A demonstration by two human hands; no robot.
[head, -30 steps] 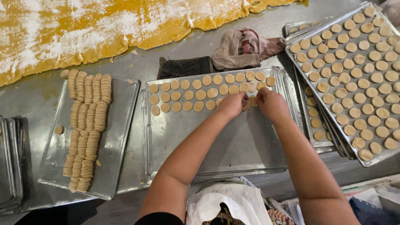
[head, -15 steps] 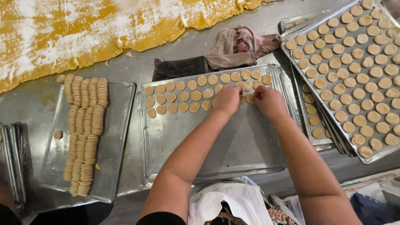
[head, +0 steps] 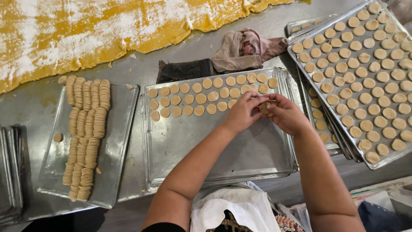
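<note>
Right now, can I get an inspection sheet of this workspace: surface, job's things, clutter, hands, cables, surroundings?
Surface: metal table, floury sheet of yellow dough across its far side.
Job's things: middle tray with about three rows of dough discs along its far edge, near part bare; small stack of discs between the hands.
Clutter: crumpled cloths and a dark cloth behind the middle tray; loose disc on the left tray.
Hands: left hand and right hand meet over the middle tray, pinching the small stack.
Cables: nothing seen.
Surroundings: left tray holds rolls of stacked discs; full tray at right, stacked on others; tray edges far left.
</note>
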